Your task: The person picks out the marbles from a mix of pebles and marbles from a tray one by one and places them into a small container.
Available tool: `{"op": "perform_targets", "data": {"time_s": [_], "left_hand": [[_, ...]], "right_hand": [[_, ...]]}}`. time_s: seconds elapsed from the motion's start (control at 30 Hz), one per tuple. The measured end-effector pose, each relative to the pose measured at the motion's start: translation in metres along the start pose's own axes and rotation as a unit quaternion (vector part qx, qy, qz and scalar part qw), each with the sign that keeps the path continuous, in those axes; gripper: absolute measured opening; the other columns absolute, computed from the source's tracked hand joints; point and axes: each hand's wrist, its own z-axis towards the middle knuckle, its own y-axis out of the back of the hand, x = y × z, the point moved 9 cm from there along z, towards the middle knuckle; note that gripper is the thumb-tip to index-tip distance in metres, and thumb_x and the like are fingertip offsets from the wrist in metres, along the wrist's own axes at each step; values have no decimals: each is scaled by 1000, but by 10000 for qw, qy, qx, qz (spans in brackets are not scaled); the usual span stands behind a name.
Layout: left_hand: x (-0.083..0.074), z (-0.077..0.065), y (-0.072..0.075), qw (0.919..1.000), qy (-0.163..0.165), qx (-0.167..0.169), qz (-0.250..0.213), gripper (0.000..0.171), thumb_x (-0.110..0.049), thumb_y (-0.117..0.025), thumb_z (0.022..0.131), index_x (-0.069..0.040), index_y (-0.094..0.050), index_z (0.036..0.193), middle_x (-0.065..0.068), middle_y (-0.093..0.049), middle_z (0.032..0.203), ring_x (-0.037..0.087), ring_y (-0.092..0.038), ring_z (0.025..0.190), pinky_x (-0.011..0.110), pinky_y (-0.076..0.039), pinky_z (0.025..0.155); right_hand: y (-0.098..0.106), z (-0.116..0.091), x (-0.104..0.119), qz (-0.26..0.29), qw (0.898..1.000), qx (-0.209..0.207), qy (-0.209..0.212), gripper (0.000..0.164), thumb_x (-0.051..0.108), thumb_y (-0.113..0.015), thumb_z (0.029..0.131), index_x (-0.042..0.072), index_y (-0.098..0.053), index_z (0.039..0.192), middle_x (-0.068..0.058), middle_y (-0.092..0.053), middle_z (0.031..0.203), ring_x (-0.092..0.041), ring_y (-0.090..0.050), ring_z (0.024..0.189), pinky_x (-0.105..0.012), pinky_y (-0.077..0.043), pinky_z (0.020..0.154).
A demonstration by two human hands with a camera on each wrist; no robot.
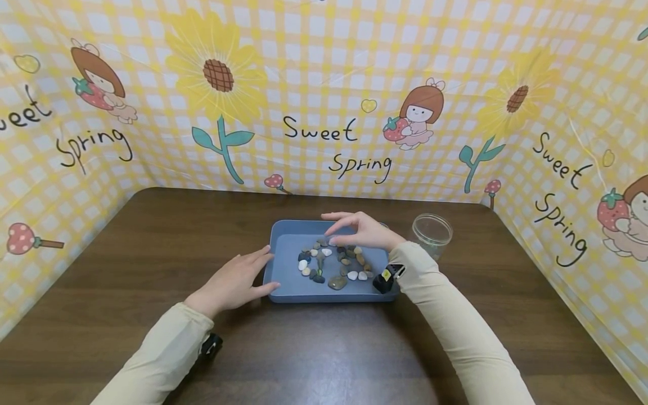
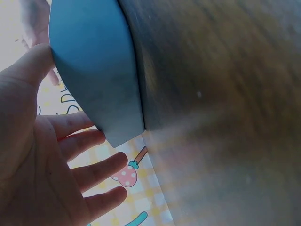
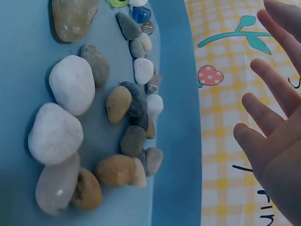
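A blue tray [image 1: 283, 289] on the table holds pebbles laid out in curved rows. My left hand [image 1: 233, 281] rests at the tray's left edge, fingers spread; in the left wrist view its thumb and fingertips touch the tray wall [image 2: 101, 70]. Over the back of the tray hovers my right hand [image 1: 367, 229], its fingers loosely extended and no object visible in it. Below it in the right wrist view lie white pebbles [image 3: 72, 84], brown pebbles [image 3: 116, 170], dark grey pebbles [image 3: 133, 140], a translucent yellowish stone [image 3: 75, 19] and a blue marble [image 3: 141, 14].
A clear glass jar [image 1: 432, 233] stands right of the tray, beside my right wrist. The brown wooden table [image 1: 324, 354] is bordered at the back and sides by a yellow checked cloth [image 1: 314, 67] with printed flowers and figures.
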Motion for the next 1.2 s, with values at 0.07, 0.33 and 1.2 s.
{"op": "perform_targets", "data": {"time_s": [0.07, 0.33, 1.2], "left_hand": [[0, 0, 0, 10000, 13, 14, -1, 69, -48, -57, 88, -1, -44, 137, 19, -37, 148, 37, -40, 133, 58, -30, 108], [1, 1, -1, 10000, 49, 71, 5, 69, -48, -57, 88, -2, -44, 137, 19, -36, 148, 37, -40, 134, 58, -29, 109], [2, 1, -2, 10000, 49, 59, -22, 69, -48, -56, 88, -1, -44, 137, 19, -37, 148, 36, -40, 134, 59, -30, 108]], "right_hand": [[-5, 3, -2, 75, 9998, 181, -33, 25, 15, -65, 87, 2, -68, 109, -8, -42, 147, -23, -31, 141, -52, -31, 111], [-24, 10, -6, 180, 9955, 893, -249, 27, 17, -65, 87, 2, -68, 109, -12, -39, 148, -22, -26, 143, -54, -26, 113], [-59, 17, -12, -592, 9814, 1741, -544, 22, 11, -71, 81, 7, -72, 103, -12, -27, 154, -33, -2, 147, -55, -4, 118]]}}
